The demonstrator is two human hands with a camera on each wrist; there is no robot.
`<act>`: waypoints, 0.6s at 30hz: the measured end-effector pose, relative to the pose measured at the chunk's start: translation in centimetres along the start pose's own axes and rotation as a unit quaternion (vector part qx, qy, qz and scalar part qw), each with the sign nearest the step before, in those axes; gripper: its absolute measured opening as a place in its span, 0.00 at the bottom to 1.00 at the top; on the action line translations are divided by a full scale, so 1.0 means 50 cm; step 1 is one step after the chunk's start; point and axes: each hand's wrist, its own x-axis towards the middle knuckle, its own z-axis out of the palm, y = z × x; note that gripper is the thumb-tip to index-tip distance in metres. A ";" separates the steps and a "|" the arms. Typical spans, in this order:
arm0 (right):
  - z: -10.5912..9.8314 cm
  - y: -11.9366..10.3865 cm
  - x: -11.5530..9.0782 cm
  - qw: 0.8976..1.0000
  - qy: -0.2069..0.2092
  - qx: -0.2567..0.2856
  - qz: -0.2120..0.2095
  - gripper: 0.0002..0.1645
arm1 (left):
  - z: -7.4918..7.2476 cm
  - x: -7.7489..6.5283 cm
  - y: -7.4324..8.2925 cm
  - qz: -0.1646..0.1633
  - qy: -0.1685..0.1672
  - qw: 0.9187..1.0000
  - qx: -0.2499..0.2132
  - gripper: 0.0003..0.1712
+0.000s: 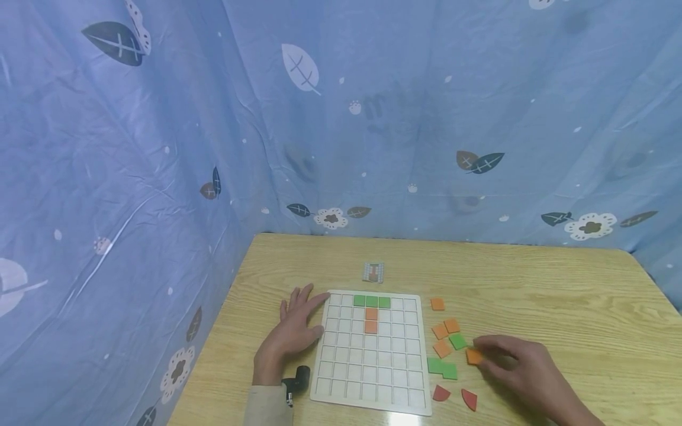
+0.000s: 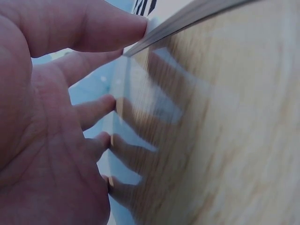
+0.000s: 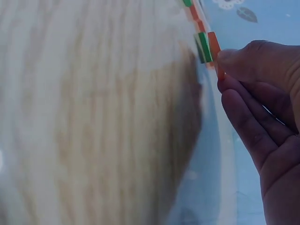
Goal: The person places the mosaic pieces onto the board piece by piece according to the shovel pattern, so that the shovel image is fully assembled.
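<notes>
In the head view a white grid board [image 1: 341, 370] lies on the table, with a row of green tiles [image 1: 372, 302] near its top and two orange tiles [image 1: 371, 320] below the middle one. My left hand [image 1: 292, 334] rests at the board's left edge, fingers spread, thumb and index fingertips right at the rim. To the right of the board, my right hand [image 1: 524, 367] pinches an orange square tile [image 1: 473, 357] between thumb and fingers. The right wrist view shows that orange tile [image 3: 214, 47] tilted up in the fingertips, close to a green tile [image 3: 203, 48].
Loose orange tiles [image 1: 437, 304] and green tiles [image 1: 434, 365] lie right of the board, with two red quarter-round pieces [image 1: 469, 399] nearer me. A small pattern card [image 1: 373, 273] lies beyond the board. Blue curtains [image 1: 405, 148] stand behind and left of the wooden table [image 1: 586, 296].
</notes>
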 end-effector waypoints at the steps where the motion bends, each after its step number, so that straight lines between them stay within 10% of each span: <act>1: -0.003 -0.001 -0.002 1.000 0.000 0.003 0.006 0.25 | 0.000 0.000 0.000 -0.003 -0.002 1.000 0.002 0.44; 9: -0.014 -0.017 -0.001 0.999 -0.001 0.018 0.031 0.24 | 0.003 0.001 -0.005 -0.003 -0.001 1.000 -0.001 0.45; 18: -0.001 -0.044 0.016 0.997 0.044 0.061 -0.037 0.25 | 0.004 0.003 -0.007 -0.001 -0.001 1.000 0.003 0.45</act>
